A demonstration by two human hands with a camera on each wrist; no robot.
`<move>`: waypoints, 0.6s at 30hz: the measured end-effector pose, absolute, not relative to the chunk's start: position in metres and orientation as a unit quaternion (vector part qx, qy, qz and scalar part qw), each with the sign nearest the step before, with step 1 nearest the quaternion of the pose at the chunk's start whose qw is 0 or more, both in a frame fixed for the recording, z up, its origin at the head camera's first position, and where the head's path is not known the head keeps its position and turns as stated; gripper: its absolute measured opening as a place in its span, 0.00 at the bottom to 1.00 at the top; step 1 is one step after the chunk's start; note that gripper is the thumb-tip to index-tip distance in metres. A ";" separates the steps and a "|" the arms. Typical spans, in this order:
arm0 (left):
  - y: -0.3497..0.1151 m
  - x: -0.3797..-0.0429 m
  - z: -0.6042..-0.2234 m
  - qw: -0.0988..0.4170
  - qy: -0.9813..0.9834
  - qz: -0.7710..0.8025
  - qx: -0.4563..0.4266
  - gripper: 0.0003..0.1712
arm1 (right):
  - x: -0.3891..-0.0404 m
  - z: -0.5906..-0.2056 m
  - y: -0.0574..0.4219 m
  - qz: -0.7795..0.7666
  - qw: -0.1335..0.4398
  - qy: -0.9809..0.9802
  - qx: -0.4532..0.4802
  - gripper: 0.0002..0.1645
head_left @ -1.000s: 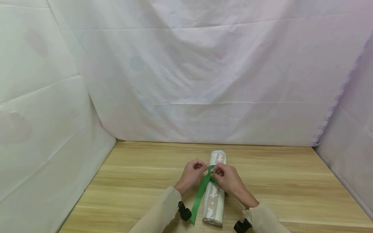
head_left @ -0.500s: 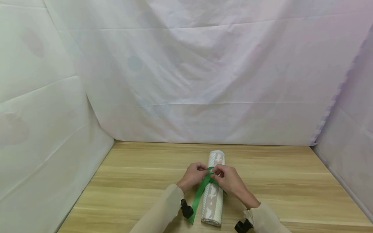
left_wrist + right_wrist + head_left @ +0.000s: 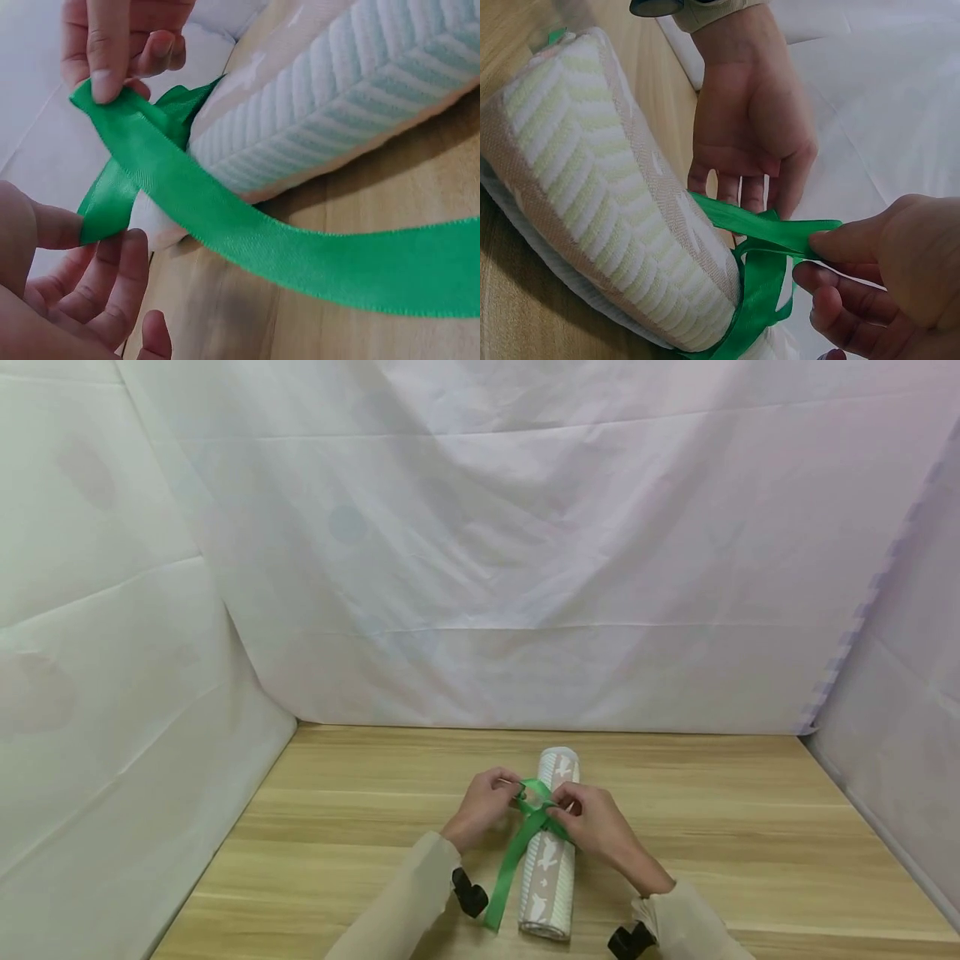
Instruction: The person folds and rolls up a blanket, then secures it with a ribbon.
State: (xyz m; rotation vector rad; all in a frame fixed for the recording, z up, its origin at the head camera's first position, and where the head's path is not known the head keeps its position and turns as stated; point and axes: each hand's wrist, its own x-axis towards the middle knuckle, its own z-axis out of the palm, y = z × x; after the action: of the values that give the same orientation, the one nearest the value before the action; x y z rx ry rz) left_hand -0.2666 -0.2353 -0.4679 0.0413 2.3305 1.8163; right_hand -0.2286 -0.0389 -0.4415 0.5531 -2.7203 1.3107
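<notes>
A rolled towel [image 3: 545, 885] with pale stripes and white figures on a beige band lies on the wooden table, pointing away from me. Around its middle goes a green satin ribbon [image 3: 277, 259], crossed on top, with one long tail [image 3: 504, 881] hanging down its left side. My left hand [image 3: 480, 806] is left of the towel and pinches a loop of the ribbon between thumb and fingers. Over the towel, my right hand [image 3: 600, 831] pinches a folded part of the ribbon [image 3: 802, 234] near the crossing. The knot area is partly hidden behind the right fingers.
White cloth hangs as a back wall [image 3: 487, 568] and along both sides of the table [image 3: 360, 827]. Each beige sleeve bears a black wrist device, one on the left [image 3: 469, 893] and one on the right [image 3: 632, 941].
My left hand has moved away from the crossing to the left and slightly up, drawing a ribbon loop out with it. The right hand stays nearly in place, still pinching the ribbon.
</notes>
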 end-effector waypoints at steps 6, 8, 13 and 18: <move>-0.244 -0.266 -0.464 0.077 0.776 0.626 0.001 0.10 | -0.229 -0.443 -0.038 0.430 0.037 -0.884 0.178 0.05; -0.247 -0.265 -0.461 0.073 0.772 0.631 -0.006 0.11 | -0.229 -0.443 -0.037 0.430 0.041 -0.883 0.182 0.05; -0.252 -0.266 -0.455 0.072 0.757 0.650 -0.014 0.14 | -0.228 -0.442 -0.037 0.428 0.041 -0.884 0.181 0.05; -0.257 -0.265 -0.448 0.077 0.757 0.649 -0.015 0.15 | -0.228 -0.442 -0.038 0.431 0.029 -0.884 0.176 0.04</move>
State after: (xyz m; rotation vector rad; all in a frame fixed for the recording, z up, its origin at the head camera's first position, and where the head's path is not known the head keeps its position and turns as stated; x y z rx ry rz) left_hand -0.2653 -0.2567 -0.4480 -0.0459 2.2673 1.9445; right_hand -0.2281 -0.0375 -0.4420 0.5434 -2.7280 1.3302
